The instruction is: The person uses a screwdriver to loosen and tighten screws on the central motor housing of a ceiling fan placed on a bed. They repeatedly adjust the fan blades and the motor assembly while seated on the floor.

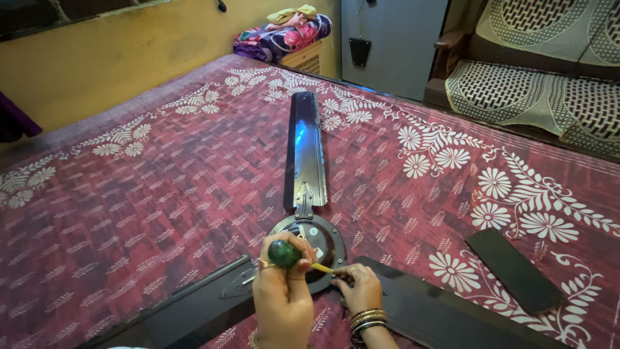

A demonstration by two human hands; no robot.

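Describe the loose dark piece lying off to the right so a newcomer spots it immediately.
Start at the maroon floral bedsheet with the ceiling fan lying on it. Right of the hub, near the white flower border, lies a flat black rounded panel, lying apart from the fan, unlike the blades.

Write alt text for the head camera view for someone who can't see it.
A person's left hand grips a green-handled screwdriver at the round hub of a dark ceiling fan lying on a maroon floral bedsheet, while the right hand steadies the hub near the tip. A loose fan blade lies to the right.
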